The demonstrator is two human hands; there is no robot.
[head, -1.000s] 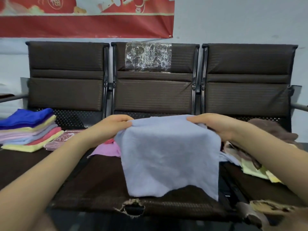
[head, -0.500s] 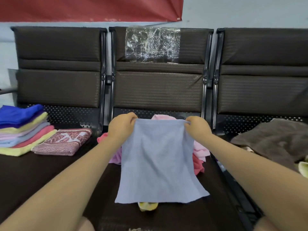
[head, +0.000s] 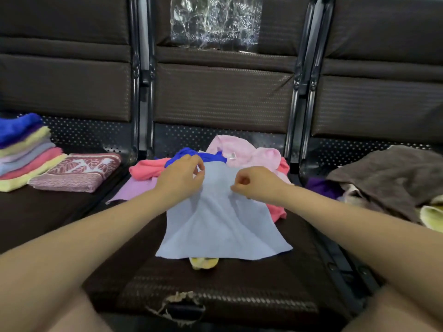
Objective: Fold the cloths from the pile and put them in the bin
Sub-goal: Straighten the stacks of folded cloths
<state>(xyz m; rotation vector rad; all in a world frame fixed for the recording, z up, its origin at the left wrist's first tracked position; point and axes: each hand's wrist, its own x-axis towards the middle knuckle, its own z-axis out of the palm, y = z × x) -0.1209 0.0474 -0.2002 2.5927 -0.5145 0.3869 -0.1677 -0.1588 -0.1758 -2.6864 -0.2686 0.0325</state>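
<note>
Light blue cloth [head: 223, 226] spread on middle seat [head: 223, 279], far edge pinched by left hand [head: 183, 174] and right hand [head: 251, 184]. Folded stack [head: 26, 149] set aside left; unfolded pile [head: 242, 155] remaining; bin not seen.

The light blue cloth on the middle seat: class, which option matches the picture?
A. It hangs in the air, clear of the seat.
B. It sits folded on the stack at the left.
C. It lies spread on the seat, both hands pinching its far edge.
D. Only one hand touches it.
C: the light blue cloth lies spread on the seat, with the left hand and the right hand pinching its far edge.
</note>
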